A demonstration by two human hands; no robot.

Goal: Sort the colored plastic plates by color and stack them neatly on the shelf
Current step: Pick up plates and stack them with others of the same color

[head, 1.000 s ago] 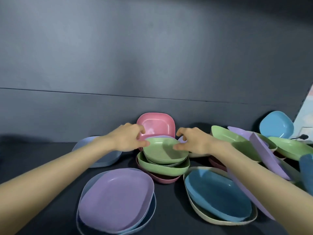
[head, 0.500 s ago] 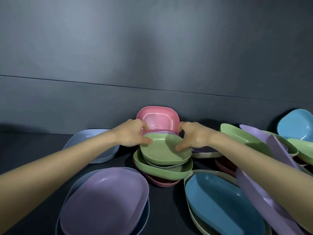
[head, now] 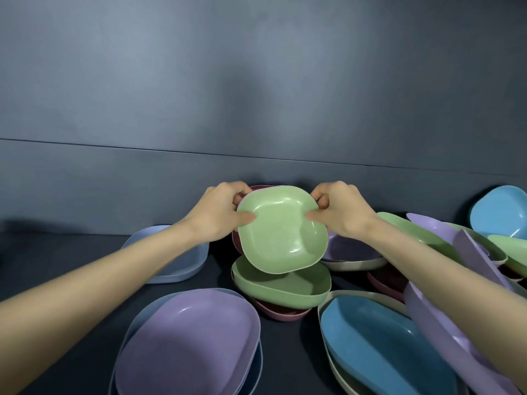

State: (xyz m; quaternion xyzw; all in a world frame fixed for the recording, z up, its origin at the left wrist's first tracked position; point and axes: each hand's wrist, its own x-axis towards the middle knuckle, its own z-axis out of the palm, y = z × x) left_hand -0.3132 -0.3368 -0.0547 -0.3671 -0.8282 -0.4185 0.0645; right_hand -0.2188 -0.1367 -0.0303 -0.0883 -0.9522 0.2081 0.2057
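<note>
A small green plate (head: pixel 281 229) is lifted and tilted toward me above the middle pile. My left hand (head: pixel 221 213) grips its left rim, thumb on the inside. My right hand (head: pixel 340 210) grips its right rim the same way. Below it lies a larger green plate (head: pixel 288 286) on a dark pink plate (head: pixel 281 312). A pink plate (head: pixel 258 188) stands behind the lifted one, mostly hidden.
A purple plate (head: pixel 188 346) lies on a blue one at front left, a pale blue plate (head: pixel 182 260) behind it. A dark blue plate (head: pixel 382 343) in a beige one sits front right. Green, purple and light blue plates (head: pixel 499 209) crowd the right side against the dark wall.
Both hands have lifted the small green plate off the pile and tilted it up toward me. It now covers most of the pink plate behind.
</note>
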